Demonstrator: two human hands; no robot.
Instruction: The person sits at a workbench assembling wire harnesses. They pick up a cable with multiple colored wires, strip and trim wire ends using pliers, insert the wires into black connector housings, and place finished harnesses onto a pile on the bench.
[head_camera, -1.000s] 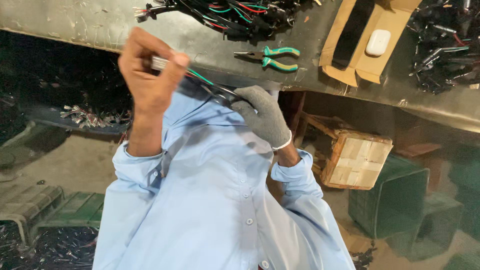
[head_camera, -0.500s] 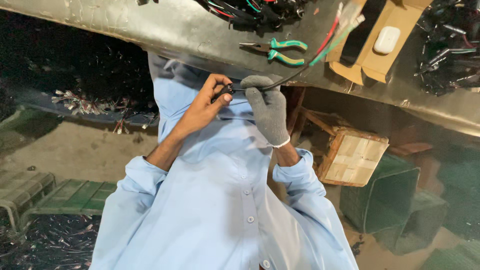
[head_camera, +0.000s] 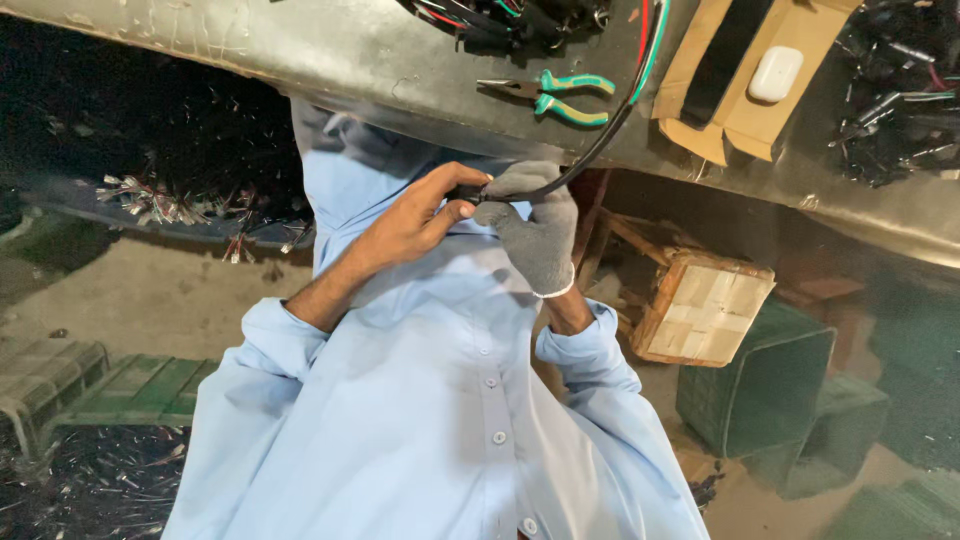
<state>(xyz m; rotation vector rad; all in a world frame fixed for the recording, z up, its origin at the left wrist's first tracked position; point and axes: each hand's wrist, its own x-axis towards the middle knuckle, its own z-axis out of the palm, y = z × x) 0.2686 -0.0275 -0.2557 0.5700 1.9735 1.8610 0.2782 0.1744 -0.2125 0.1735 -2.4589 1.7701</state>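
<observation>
My left hand is bare and pinches the near end of a black sleeved cable in front of my light blue shirt. My right hand, in a grey knit glove, grips the same cable right beside the left fingertips. The cable curves up and to the right, over the bench edge, and red, green and black wires show at its far end by the cardboard box. The two hands touch each other at the cable end.
A grey workbench runs along the top with green-handled pliers, a cardboard box holding a small white case, and piles of wired connectors. Below stand a wooden crate, green bins and scattered wire ends.
My left hand came down from a raised position and met the gloved right hand at the cable end. The cable's wire ends swung up toward the right.
</observation>
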